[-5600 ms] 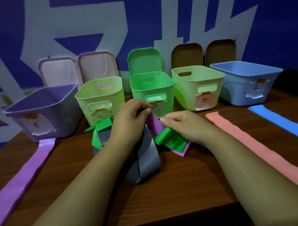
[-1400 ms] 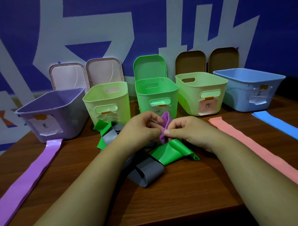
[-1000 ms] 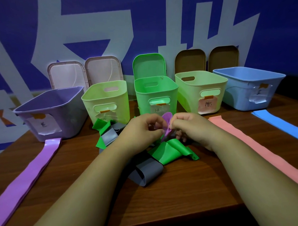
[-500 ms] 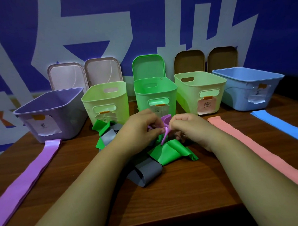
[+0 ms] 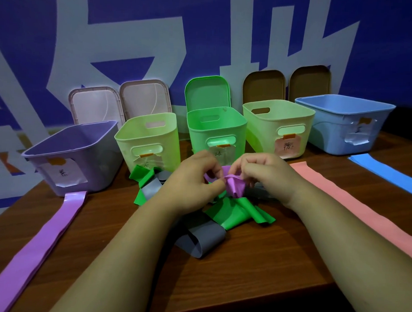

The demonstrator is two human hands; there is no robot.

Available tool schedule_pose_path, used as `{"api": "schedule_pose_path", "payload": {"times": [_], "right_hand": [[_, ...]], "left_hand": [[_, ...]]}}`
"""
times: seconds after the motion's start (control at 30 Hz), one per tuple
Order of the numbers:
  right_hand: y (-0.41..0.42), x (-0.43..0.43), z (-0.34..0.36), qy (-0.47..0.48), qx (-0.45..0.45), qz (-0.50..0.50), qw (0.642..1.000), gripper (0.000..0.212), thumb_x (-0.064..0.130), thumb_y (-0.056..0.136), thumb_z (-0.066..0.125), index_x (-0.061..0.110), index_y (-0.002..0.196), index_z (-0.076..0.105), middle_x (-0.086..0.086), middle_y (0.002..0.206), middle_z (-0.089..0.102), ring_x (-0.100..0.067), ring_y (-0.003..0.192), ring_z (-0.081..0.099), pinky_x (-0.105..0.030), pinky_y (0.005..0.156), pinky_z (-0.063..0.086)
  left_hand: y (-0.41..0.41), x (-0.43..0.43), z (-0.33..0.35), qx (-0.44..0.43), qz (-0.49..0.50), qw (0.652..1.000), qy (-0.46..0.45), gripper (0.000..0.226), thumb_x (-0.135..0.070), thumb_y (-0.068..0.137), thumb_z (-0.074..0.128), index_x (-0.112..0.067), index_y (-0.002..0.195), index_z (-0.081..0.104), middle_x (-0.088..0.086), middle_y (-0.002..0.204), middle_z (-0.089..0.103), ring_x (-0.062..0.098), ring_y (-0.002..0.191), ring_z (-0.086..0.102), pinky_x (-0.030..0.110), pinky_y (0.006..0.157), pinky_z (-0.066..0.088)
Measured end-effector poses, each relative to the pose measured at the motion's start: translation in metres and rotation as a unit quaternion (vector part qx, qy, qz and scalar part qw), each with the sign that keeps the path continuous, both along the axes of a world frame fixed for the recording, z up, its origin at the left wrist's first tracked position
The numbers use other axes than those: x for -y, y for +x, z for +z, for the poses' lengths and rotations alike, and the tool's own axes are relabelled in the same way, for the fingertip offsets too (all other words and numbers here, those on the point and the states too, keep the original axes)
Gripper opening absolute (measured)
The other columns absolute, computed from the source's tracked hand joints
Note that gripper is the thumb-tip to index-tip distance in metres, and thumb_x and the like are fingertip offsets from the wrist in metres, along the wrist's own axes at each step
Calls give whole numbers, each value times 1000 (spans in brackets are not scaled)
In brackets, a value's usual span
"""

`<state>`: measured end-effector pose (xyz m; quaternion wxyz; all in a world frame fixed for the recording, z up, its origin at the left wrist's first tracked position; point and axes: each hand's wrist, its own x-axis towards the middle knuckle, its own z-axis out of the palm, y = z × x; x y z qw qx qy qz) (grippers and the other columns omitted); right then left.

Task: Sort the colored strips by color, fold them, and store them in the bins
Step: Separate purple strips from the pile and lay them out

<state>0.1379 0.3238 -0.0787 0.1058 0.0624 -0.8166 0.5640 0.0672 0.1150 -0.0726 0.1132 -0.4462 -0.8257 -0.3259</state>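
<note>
My left hand (image 5: 192,183) and my right hand (image 5: 267,176) meet at the table's middle, both pinching a small crumpled purple strip (image 5: 234,186) held just above the pile. Under them lie a tangled green strip (image 5: 235,214) and a looped grey strip (image 5: 201,239); more green and grey (image 5: 145,180) shows left of my left hand. A long purple strip (image 5: 41,241) lies flat at the left, a pink strip (image 5: 352,207) at the right, a blue strip (image 5: 386,173) at the far right.
Five open bins stand in a row at the back: purple bin (image 5: 67,151), pale green bin (image 5: 147,132), bright green bin (image 5: 215,123), a second pale green bin (image 5: 278,121), blue bin (image 5: 342,114). Lids lean on the wall behind. The wooden table (image 5: 254,274) ends near me.
Both hands have kept pinching the purple strip and gathered it into a tighter bunch, held slightly lower than a second ago. The green and grey strips stayed on the table.
</note>
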Motion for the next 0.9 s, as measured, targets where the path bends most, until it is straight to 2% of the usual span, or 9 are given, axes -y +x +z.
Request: {"api": "schedule_pose_path", "payload": {"times": [0.1, 0.2, 0.3, 0.43, 0.57, 0.63, 0.7, 0.8, 0.9], "right_hand": [[2, -2, -2, 25, -17, -18, 999, 17, 17, 95, 64, 6, 83, 69, -7, 76, 65, -17, 77, 62, -46, 83, 56], [1, -3, -2, 28, -33, -11, 999, 8, 23, 90, 67, 17, 94, 65, -1, 82, 65, -19, 79, 65, -48, 84, 56], [2, -2, 1, 6, -26, 10, 1000, 24, 32, 77, 70, 29, 101, 69, -4, 91, 68, -22, 85, 65, -48, 85, 56], [7, 2, 3, 67, -26, 14, 997, 11, 31, 84, 71, 30, 94, 77, 0, 95, 75, -29, 98, 72, -57, 97, 60], [7, -1, 5, 44, -35, 5, 998, 14, 32, 82, 64, 23, 88, 73, -11, 96, 72, -38, 100, 68, -62, 98, 55], [6, -2, 5, 30, -45, 6, 999, 18, 33, 80, 59, 22, 86, 72, -14, 101, 70, -35, 96, 62, -58, 94, 52], [4, -1, 6, -40, -55, 29, 997, 18, 25, 80, 56, 23, 82, 73, -17, 108, 71, -29, 95, 58, -48, 88, 49], [4, -2, 8, -149, -58, 53, 986, 20, 16, 83, 51, 23, 78, 69, -10, 95, 68, -24, 92, 58, -36, 83, 49], [6, -4, 7, -53, -78, -13, 995, 11, 21, 89, 56, 20, 81, 64, 1, 83, 62, -19, 86, 57, -37, 82, 47]], "left_hand": [[3, -1, 0, 76, 7, 995, 60, 7, -18, 87, 73, -20, 85, 67, -3, 95, 63, 14, 87, 61, 31, 76, 52], [3, -1, -1, 183, -8, 973, 140, 6, -20, 85, 70, -15, 88, 68, 6, 94, 71, 17, 84, 64, 39, 80, 54], [3, 0, 2, 248, -30, 948, 197, 8, -9, 95, 70, -3, 95, 66, 18, 90, 69, 20, 81, 62, 38, 78, 55], [5, -1, 6, 261, -46, 940, 216, 7, 0, 99, 61, -6, 95, 63, 21, 101, 73, 19, 85, 64, 29, 76, 53], [3, 0, 4, 256, -53, 945, 198, 9, -11, 100, 61, -14, 91, 60, 6, 85, 60, 18, 81, 56, 31, 77, 48], [2, 0, 3, 232, -53, 954, 180, 11, -22, 96, 64, -12, 94, 60, 7, 83, 55, 19, 80, 51, 34, 76, 44], [2, -1, 2, 222, -53, 957, 177, 13, -26, 94, 64, -15, 96, 61, 5, 81, 55, 19, 78, 50, 35, 74, 42], [0, -1, 1, 213, -54, 963, 157, 7, -29, 95, 66, -22, 97, 64, 2, 80, 60, 18, 77, 54, 37, 73, 45], [-1, 2, 1, 172, -9, 978, 117, 4, -26, 100, 66, -23, 96, 67, 2, 80, 66, 14, 75, 57, 34, 73, 47]]}}
